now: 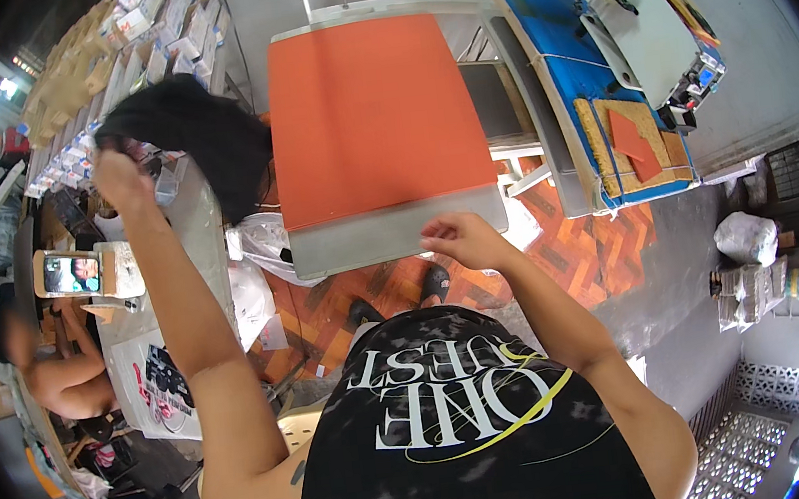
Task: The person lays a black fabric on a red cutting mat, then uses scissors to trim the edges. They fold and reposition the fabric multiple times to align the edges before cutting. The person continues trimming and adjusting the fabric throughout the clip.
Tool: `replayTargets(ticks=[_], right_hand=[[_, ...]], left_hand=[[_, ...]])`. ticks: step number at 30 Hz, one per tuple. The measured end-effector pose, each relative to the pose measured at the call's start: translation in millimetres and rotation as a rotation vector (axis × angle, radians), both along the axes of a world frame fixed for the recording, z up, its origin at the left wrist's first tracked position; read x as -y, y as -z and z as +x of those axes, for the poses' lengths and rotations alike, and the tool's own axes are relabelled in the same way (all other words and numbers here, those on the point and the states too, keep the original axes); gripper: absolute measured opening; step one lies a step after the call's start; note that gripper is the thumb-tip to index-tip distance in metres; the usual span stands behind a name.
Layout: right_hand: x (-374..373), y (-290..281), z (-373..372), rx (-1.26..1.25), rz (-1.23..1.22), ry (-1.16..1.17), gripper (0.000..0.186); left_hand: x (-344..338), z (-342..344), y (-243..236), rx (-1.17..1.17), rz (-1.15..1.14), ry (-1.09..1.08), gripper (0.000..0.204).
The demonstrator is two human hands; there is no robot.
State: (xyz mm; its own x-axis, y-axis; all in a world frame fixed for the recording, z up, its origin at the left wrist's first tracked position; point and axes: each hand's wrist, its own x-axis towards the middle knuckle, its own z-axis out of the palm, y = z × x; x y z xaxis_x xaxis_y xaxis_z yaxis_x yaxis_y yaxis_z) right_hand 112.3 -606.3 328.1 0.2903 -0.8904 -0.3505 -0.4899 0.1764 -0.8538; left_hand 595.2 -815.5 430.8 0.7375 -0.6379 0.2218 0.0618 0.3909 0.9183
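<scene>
At ten o'clock, the left hand [124, 179] grips a limp black fabric piece [203, 139] by its nine-o'clock end; it should handle light and floppy, best held by opposite edges. The right hand [463, 240] hovers empty, loosely open.

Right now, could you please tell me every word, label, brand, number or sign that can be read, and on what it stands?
I won't copy wording, only say where it stands.
Black shirt: large white lettering, upside down in the picture, readable.
White boxes, upper left: markings too small to read.
White printed item, left: too small to read.
Phone: any screen text too small.
Black cloth, orange panel: no lettering visible.
</scene>
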Motion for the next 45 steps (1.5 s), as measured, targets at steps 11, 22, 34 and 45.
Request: replayTargets(ticks=[11,22,34,45], right_hand=[[-81,-12,-92,0.184,-0.128,0.223,0.036],[-74,-132,-146,0.205,-0.542,0.604,0.026],[-56,-64,-82,-0.858,0.027,-0.287,0.030],[-40,-197,-172,-0.025,-0.964,0.786,0.048]], left_hand=[[-176,-309,137,1.198,0.141,1.660,0.051],[-217,-299,43,0.472,0.025,1.764,0.030],[-281,-164,145,0.278,0.728,1.034,0.024],[-275,-126,140,1.188,0.747,1.008,0.031]])
